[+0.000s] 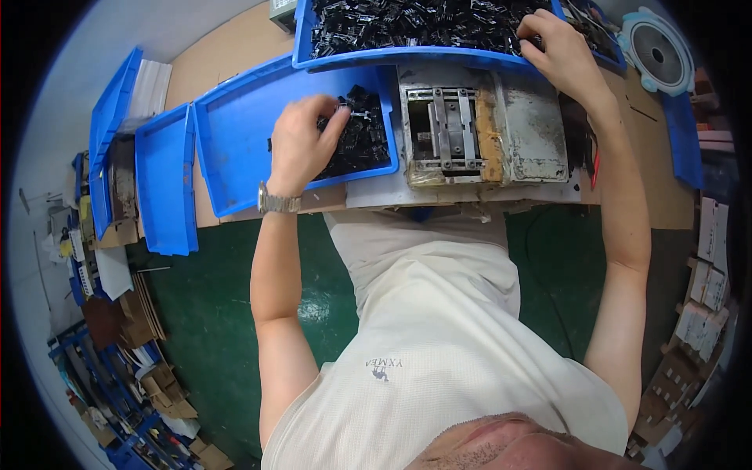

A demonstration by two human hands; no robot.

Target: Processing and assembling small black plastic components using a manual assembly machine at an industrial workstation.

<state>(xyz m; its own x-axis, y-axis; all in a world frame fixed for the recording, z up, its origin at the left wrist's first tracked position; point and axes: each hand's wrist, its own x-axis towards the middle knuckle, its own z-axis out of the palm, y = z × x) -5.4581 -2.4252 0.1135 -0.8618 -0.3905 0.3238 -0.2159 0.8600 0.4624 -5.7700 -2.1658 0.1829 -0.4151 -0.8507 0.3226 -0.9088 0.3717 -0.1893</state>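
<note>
My left hand (300,142), with a metal-band watch (280,200) at the wrist, is over the right end of a long blue tray (239,129). Its thumb and forefinger come together beside a pile of small black parts (362,141); what they pinch is too small to make out. Farther off, my right hand (554,48) reaches over the front rim of a second blue tray (407,56), which is heaped with small black plastic pieces (415,23). The fingers curl at the heap's right end, and anything between them is hidden. Between the trays and me sits a metal fixture (450,129) with parallel bars.
A grey metal block (535,133) adjoins the fixture. On the right stand a light-blue round fan (658,53) and a red-handled tool (595,168). More blue trays (164,180) lie at the left. Shelves with boxes (129,384) line the left floor.
</note>
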